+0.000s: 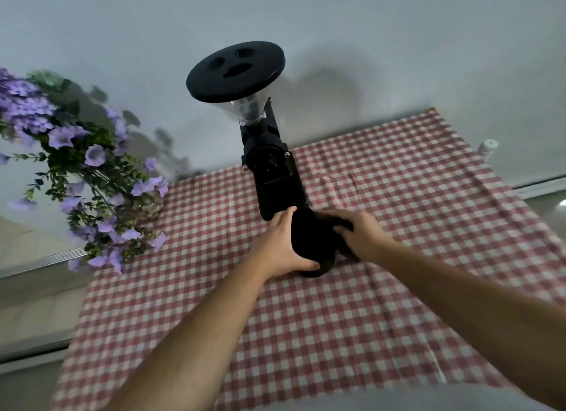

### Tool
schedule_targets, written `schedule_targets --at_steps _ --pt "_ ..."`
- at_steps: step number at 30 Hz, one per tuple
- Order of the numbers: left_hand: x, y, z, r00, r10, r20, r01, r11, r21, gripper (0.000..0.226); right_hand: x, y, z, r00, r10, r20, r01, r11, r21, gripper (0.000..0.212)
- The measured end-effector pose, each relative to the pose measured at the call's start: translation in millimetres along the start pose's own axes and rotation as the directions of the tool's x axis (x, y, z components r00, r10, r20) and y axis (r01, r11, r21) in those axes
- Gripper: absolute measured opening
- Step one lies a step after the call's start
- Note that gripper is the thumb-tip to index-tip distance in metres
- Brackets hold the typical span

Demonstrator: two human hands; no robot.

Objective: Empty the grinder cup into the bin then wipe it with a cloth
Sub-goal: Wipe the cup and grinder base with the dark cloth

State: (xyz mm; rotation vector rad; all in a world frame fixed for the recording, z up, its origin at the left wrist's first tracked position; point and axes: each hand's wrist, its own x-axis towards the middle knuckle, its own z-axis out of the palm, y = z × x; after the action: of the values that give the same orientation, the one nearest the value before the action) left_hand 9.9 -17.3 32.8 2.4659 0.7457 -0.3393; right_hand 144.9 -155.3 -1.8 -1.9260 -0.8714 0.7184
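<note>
The black grinder cup [311,242] is held between both hands at the foot of the grinder. The left hand [280,246] is wrapped against the cup's left side, with the thumb raised along its upper edge and the fingers curled under its near end, so this hand is closed on the cup. The right hand [356,233] is laid over the cup's right side from above, its fingers bent down onto the dark body; a firm clasp is suggested, though the fingertips are lost against the black surface. The cup is tilted, with its near end just above or touching the tablecloth; which of the two cannot be told. Its contents cannot be seen.

Directly behind the cup, the black grinder [272,171] is seen standing on the table, its base just beside the left thumb. A clear funnel-shaped hopper [249,111] is carried on top of the grinder, and the hopper is capped by a round black lid [235,70] with three oval recesses.

The table is covered by a red and white checked tablecloth [337,318]. To the left of the grinder, a bunch of purple flowers [85,171] with green leaves is placed. At the far right edge of the table, a small white capped bottle [487,147] is seen, well apart from the hands.
</note>
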Motion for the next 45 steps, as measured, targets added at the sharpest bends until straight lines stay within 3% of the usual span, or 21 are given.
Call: schedule_targets --at_steps 3,7,11,14,16,18,21,24,26,29,34,38,42,45 --pt "1.2 -2.9 -3.0 1.000 0.017 0.019 -0.018 0.999 0.042 0.127 -40.8 19.7 19.3 0.997 0.059 0.046 -0.060 0.998 0.010 0.044" --pt "5.2 3.7 -3.9 0.998 -0.003 0.058 -0.001 0.998 0.060 0.129 -36.3 10.0 -14.9 0.982 0.112 0.154 -0.096 0.989 -0.110 0.038" --pt "5.1 15.0 6.7 0.999 -0.051 -0.011 0.052 0.985 0.162 0.132 5.8 -8.5 -32.4 0.984 0.167 -0.067 -0.159 0.981 0.109 0.032" --pt "8.4 11.3 0.4 1.000 0.015 0.009 -0.017 0.975 0.222 0.131 0.8 -1.0 -2.8 0.961 0.273 -0.038 -0.258 0.939 0.228 0.033" --pt "9.4 5.4 -7.9 0.996 0.070 0.057 -0.083 0.956 0.282 0.131 -22.0 8.6 12.0 0.960 0.279 0.013 -0.277 0.948 0.158 0.036" --pt "6.3 -1.0 -11.3 0.994 0.088 0.063 -0.100 0.970 0.223 0.132 -40.6 13.2 6.0 0.962 0.262 0.081 -0.269 0.960 0.083 0.038" --pt "-5.7 -5.3 -5.0 0.999 0.021 -0.030 -0.019 0.997 0.074 0.137 -27.9 10.5 -23.5 0.969 0.248 0.026 -0.249 0.966 0.063 0.033" --pt "-11.8 0.1 10.4 0.983 -0.107 -0.147 0.109 0.994 0.006 0.138 1.7 -4.9 -35.8 0.965 0.256 -0.060 -0.228 0.928 0.295 0.023" --pt "-9.9 5.2 19.3 0.972 -0.142 -0.189 0.144 0.990 -0.003 0.134 6.8 -9.9 -21.6 0.972 0.231 -0.038 -0.196 0.894 0.403 0.024" --pt "-7.0 6.0 24.8 0.962 -0.151 -0.228 0.170 0.983 0.069 0.133 -13.0 3.4 20.8 0.985 0.166 0.048 -0.172 0.896 0.410 0.035" --pt "-2.1 -0.1 22.0 0.969 -0.132 -0.207 0.150 0.986 0.074 0.134 -4.4 5.5 17.9 0.969 0.239 0.054 -0.243 0.913 0.328 0.028" --pt "1.6 -4.2 16.6 0.982 -0.110 -0.155 0.128 0.986 0.107 0.134 4.0 -7.5 10.4 0.979 0.199 0.034 -0.193 0.874 0.446 0.028" --pt "3.1 -9.0 4.4 0.997 -0.037 -0.065 0.050 0.977 0.207 0.129 -17.7 12.1 22.1 0.964 0.258 0.067 -0.267 0.930 0.252 0.035" --pt "5.8 -12.7 -10.0 1.000 0.007 -0.009 -0.004 0.943 0.332 0.128 -4.0 -0.5 2.3 0.969 0.232 0.088 -0.247 0.931 0.268 0.033"
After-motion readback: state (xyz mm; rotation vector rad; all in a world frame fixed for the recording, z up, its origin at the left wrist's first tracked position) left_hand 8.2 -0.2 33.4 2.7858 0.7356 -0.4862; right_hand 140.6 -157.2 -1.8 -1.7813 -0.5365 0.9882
